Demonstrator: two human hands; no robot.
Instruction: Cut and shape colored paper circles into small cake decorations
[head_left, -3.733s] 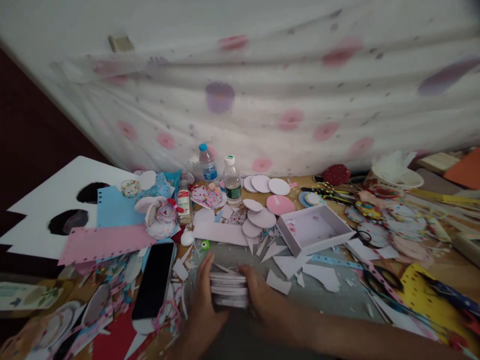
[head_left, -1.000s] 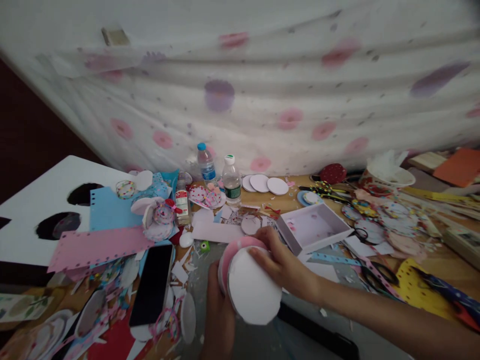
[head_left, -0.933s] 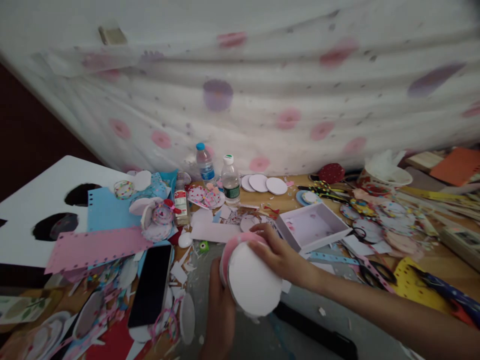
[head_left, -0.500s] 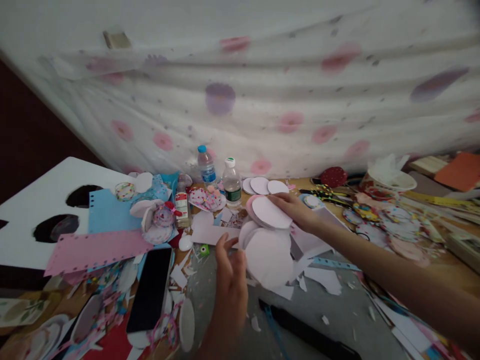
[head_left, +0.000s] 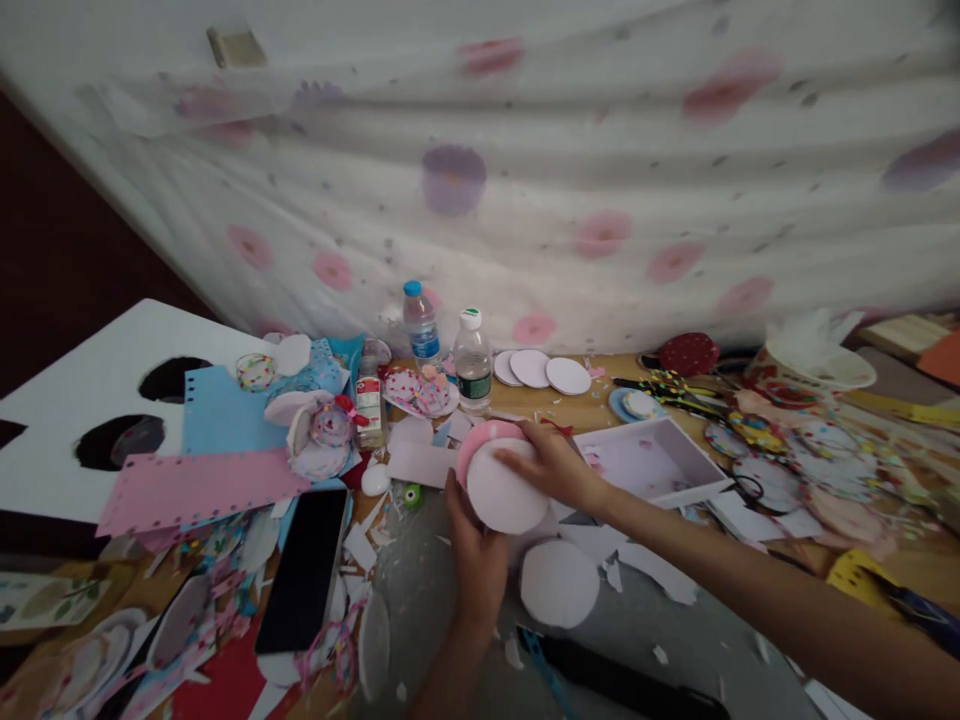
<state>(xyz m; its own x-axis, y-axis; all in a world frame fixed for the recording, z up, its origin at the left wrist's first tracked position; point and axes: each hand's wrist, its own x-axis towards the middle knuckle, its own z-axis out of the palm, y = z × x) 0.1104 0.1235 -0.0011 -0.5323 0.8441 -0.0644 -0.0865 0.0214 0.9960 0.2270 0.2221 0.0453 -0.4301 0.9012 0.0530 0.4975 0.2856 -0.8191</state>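
Both hands are on a stack of round paper discs [head_left: 507, 495], white on top with a pink one showing behind. My left hand [head_left: 478, 565] cups the stack from its lower left side, fingers closed round the edge. Across the upper right goes my right hand [head_left: 559, 465], its thumb lying on the white face and its fingers behind the rim. Below the hands, a single white disc [head_left: 559, 583] lies flat on the grey mat [head_left: 427, 620]. To the right is an open white box [head_left: 660, 465] with small pink bits inside.
Two water bottles, one blue-capped [head_left: 421, 325] and one white-capped [head_left: 472, 362], stand at the back. A phone [head_left: 304, 570] lies left among paper scraps. Nearer me rests a black box cutter [head_left: 622, 675]. Several decorated discs [head_left: 832, 450] and a paper bowl [head_left: 817, 375] crowd the right.
The discs are now gathered between both hands; my left hand has closed on them. One white disc lies apart on the mat. The white box is now uncovered to view.
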